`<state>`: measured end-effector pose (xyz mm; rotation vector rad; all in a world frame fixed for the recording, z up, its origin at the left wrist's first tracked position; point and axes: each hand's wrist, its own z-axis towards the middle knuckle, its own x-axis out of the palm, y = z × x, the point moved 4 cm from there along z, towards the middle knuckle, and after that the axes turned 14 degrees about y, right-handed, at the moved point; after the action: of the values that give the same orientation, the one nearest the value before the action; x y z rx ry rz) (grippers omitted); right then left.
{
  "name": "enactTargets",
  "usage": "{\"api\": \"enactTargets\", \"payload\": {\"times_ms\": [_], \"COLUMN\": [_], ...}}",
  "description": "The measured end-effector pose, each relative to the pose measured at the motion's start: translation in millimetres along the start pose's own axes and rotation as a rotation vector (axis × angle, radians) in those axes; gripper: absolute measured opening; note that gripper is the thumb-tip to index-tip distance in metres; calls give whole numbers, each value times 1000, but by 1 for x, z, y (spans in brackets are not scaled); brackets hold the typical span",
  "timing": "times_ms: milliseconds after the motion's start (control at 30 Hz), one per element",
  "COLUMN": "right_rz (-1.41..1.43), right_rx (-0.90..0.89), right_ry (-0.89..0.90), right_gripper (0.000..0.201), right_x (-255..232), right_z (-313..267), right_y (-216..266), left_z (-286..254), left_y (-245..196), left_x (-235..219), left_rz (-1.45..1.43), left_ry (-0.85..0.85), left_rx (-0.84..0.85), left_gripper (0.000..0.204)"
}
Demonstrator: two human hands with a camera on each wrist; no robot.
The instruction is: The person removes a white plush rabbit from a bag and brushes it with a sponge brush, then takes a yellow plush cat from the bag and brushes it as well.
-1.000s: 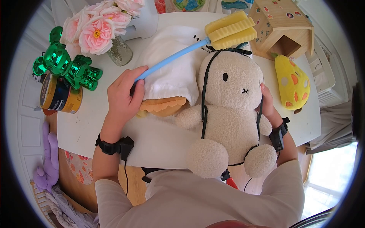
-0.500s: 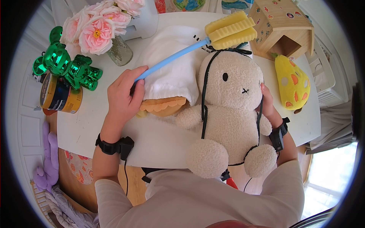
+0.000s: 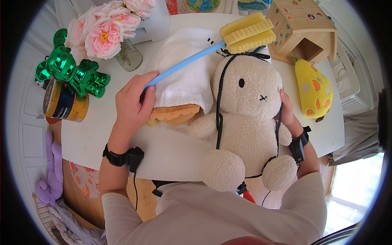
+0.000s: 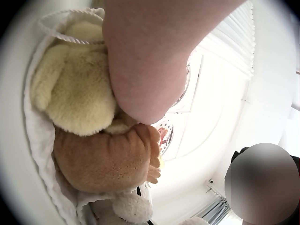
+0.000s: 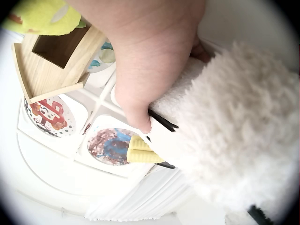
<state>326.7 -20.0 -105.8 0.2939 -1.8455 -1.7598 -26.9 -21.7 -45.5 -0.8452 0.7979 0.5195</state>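
My left hand grips the end of a blue handle, with the thumb and forefinger at it in the head view. The handle belongs to a duster with a yellow ridged head, slanting up to the right. A cream plush rabbit with black cords sits upright at the table's front edge. My right hand holds the side of its head, thumb in front and the other fingers hidden behind. Below the duster lies a white cloth bag; brown plush and yellow plush fill its mouth.
On the left, a shiny green figure sits on a yellow tub, near a glass vase of pink roses. A wooden house and a yellow plush pear stand at the right of the white table.
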Motion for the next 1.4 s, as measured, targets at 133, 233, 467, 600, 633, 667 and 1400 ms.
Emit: {"api": "enactTargets", "payload": {"times_ms": [133, 233, 467, 600, 633, 667, 1400], "right_rz": [-4, -31, -51, -63, -63, -64, -22], "right_rx": [8, 11, 25, 32, 30, 27, 57], "right_ry": [-6, -11, -15, -10, -8, -7, -26], "right_gripper": [71, 68, 72, 73, 73, 73, 75], "right_x": [1, 2, 1, -2, -3, -4, -5], "right_z": [0, -1, -1, -1, -1, -1, -2], "right_y": [1, 1, 1, -1, -2, -2, 0], "left_z": [0, 0, 0, 0, 0, 0, 3], "left_y": [1, 1, 0, 1, 1, 1, -2], "left_x": [0, 0, 0, 0, 0, 0, 0], "left_rz": [0, 1, -10, -3, -3, -2, 18], "left_ry": [0, -5, -8, -6, -4, -3, -62], "left_rx": [0, 5, 9, 4, 2, -1, 53], "left_gripper": [26, 26, 25, 25, 25, 25, 26]}}
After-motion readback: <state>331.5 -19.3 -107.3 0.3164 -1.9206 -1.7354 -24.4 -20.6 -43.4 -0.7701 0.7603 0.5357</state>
